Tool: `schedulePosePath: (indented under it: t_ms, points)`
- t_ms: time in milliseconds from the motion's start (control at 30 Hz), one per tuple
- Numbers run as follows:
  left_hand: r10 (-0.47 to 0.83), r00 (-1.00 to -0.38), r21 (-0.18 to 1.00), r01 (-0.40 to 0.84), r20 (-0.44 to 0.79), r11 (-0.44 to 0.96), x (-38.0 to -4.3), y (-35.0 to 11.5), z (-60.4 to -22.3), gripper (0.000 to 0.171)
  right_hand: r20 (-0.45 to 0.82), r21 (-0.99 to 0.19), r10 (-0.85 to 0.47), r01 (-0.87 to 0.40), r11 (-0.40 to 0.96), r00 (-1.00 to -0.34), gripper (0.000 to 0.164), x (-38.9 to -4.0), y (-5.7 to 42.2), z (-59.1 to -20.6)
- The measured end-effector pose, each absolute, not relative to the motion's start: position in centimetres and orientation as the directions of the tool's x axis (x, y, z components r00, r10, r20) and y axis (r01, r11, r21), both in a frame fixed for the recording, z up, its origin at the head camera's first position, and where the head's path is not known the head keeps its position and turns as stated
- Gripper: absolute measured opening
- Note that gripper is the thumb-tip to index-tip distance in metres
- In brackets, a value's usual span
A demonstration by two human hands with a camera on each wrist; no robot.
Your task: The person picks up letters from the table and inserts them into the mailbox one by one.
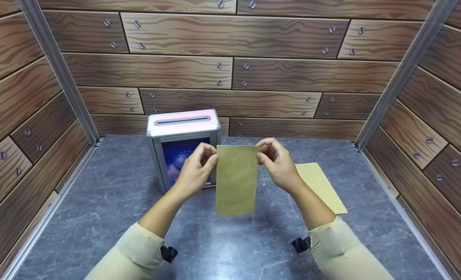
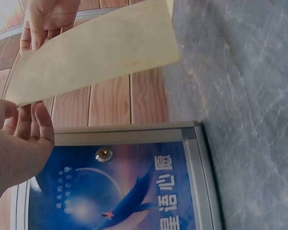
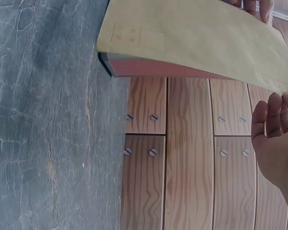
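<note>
A tan paper envelope [image 1: 236, 181] hangs upright above the table, its long side vertical. My left hand [image 1: 197, 167] pinches its upper left edge between thumb and fingers. At the upper right edge, my right hand [image 1: 279, 165] pinches it the same way. Faint red print shows on the envelope [image 2: 101, 50] in the left wrist view, and printed boxes show on it in the right wrist view. Just behind the left hand stands a silver-framed box [image 1: 184, 122] with a slot in its pink-and-white top. Its blue front panel [image 2: 110, 191] carries a whale picture, white characters and a small lock.
Another tan envelope [image 1: 322, 188] lies flat on the grey marbled table [image 1: 110, 225], partly hidden by the right forearm. Wood-patterned walls [image 1: 230, 72] with metal corner rails enclose the back and both sides. The slotted box occupies the back left of centre.
</note>
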State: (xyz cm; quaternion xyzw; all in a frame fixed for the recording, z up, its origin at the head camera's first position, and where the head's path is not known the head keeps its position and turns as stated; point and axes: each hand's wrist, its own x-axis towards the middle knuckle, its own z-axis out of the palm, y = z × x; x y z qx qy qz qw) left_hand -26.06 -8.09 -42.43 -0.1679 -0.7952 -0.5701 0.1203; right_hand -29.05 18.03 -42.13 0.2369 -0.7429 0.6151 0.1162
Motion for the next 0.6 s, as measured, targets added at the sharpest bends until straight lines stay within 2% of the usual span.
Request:
schedulePosePath:
  t_ms: [233, 600]
  points:
    - [0.174, -0.871, 0.772, 0.488, 0.46, 0.406, -25.5, -8.7, -41.9, 0.01, 0.454, -0.862, -0.225, -0.489, 0.137, -0.862, 0.019, -28.7, 17.7, -41.9]
    - [0.162, -0.84, 0.708, 0.527, 0.518, 0.471, -25.2, -9.5, -41.4, 0.008, 0.453, -0.854, -0.275, -0.501, 0.138, -0.848, 0.02, -28.2, 17.2, -41.3]
